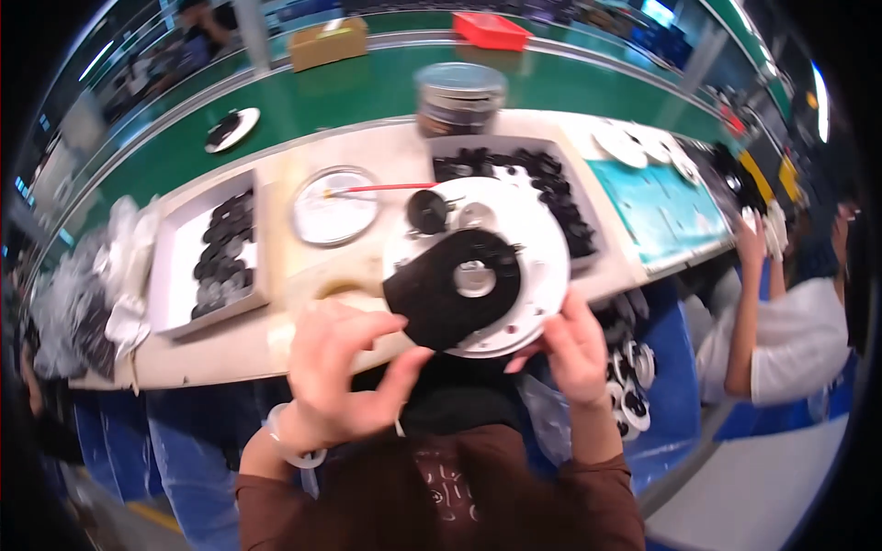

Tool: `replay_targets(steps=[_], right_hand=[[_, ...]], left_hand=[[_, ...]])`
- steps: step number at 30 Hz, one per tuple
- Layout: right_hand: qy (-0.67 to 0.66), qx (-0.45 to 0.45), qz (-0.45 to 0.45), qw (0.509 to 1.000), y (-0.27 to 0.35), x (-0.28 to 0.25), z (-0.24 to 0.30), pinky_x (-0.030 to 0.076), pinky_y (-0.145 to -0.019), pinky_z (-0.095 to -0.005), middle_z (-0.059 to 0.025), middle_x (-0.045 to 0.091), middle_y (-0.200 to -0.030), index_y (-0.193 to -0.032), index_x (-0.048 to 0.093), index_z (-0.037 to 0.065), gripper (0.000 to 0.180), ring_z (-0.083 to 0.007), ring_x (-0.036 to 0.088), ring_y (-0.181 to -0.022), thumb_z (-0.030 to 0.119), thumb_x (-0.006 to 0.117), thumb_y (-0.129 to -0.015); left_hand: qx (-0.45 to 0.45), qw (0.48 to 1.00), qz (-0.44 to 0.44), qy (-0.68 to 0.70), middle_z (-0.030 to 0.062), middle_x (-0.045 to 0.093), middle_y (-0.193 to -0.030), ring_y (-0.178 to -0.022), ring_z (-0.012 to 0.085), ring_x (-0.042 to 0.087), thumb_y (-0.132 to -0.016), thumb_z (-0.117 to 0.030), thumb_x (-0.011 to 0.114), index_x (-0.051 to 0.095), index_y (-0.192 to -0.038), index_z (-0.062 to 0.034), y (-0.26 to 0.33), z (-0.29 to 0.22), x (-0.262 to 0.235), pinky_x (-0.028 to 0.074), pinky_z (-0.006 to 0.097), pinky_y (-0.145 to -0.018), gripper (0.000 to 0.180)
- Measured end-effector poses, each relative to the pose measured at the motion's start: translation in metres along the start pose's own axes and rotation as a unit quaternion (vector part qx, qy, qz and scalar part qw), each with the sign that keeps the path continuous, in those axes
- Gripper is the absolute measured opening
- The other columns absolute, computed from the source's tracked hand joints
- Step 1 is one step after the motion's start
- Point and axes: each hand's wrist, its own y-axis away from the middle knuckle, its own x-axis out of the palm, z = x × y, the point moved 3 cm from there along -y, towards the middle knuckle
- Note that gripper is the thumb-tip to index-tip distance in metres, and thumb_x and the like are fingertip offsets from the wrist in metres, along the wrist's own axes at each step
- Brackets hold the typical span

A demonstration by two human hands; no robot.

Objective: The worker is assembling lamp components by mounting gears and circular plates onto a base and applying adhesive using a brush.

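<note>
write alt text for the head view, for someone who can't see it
A person's right hand grips a white disc's edge; the open left hand is close to the black piece over it. On the table beyond are two boxes of small black parts, a round dish and a red stick.

Dish (335, 220) between two trays (184, 253), tin (461, 96) behind disc (547, 253)

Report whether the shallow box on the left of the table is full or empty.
Partly filled: dark pieces lie toward the right side of the box, while its left side shows bare white.
</note>
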Motion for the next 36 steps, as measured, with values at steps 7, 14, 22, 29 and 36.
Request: replay_targets(steps=[7, 14, 22, 29, 36], right_hand=[[0.007, 0.009, 0.079, 0.997, -0.027, 0.079, -0.049, 0.052, -0.07, -0.0271, -0.0123, 0.055, -0.097, -0.109, 0.034, -0.004, 0.021, -0.0138, 0.057, -0.087, 0.007, 0.033, -0.092], [0.373, -0.073, 0.022, 0.925, -0.061, 0.065, -0.041, 0.046, -0.055, -0.0234, -0.0074, 0.059, -0.079, -0.105, 0.051, -0.002, 0.022, -0.0125, 0.057, -0.068, 0.01, 0.042, -0.09], [0.558, -0.209, 0.062, 0.801, -0.089, 0.075, -0.06, 0.044, -0.051, -0.0339, -0.0144, 0.058, -0.069, -0.105, 0.059, 0.007, 0.026, -0.0264, 0.056, -0.056, 0.008, 0.056, -0.079], [0.537, -0.197, 0.128, 0.81, -0.095, 0.073, -0.057, 0.041, -0.044, -0.0312, -0.0142, 0.053, -0.054, -0.102, 0.061, 0.01, 0.024, -0.0248, 0.053, -0.044, 0.01, 0.058, -0.078], [0.606, -0.158, 0.229, 0.745, -0.123, 0.08, -0.039, 0.041, -0.043, -0.0303, -0.011, 0.049, -0.048, -0.095, 0.065, 0.012, 0.02, -0.0239, 0.052, -0.041, 0.012, 0.058, -0.077]], left_hand=[[-0.056, 0.958, 0.075, -0.27, 0.0085, 0.045, -0.081, -0.074, 0.024, 0.042, -0.063, -0.021, 0.072, 0.057, -0.086, -0.0019, 0.011, 0.017, -0.011, 0.032, 0.034, -0.066, 0.033], [-0.05, 0.959, 0.174, -0.219, 0.009, 0.045, -0.084, -0.083, 0.0255, 0.042, -0.07, -0.023, 0.066, 0.056, -0.08, -0.0008, 0.015, 0.051, -0.029, 0.032, 0.037, -0.075, 0.026], [0.004, 0.961, 0.179, -0.21, 0.009, 0.046, -0.082, -0.08, 0.0239, 0.045, -0.068, -0.028, 0.065, 0.057, -0.073, -0.0014, 0.036, 0.062, -0.008, 0.035, 0.034, -0.072, 0.028], [-0.076, 0.971, 0.187, -0.129, 0.0095, 0.047, -0.081, -0.079, 0.0241, 0.045, -0.067, -0.026, 0.066, 0.057, -0.07, -0.0004, 0.038, 0.056, -0.011, 0.034, 0.034, -0.068, 0.027], [-0.048, 0.979, 0.132, -0.146, 0.0062, 0.045, -0.074, -0.069, 0.022, 0.043, -0.066, -0.029, 0.068, 0.055, -0.066, -0.0043, 0.045, 0.06, -0.002, 0.034, 0.032, -0.061, 0.028]])
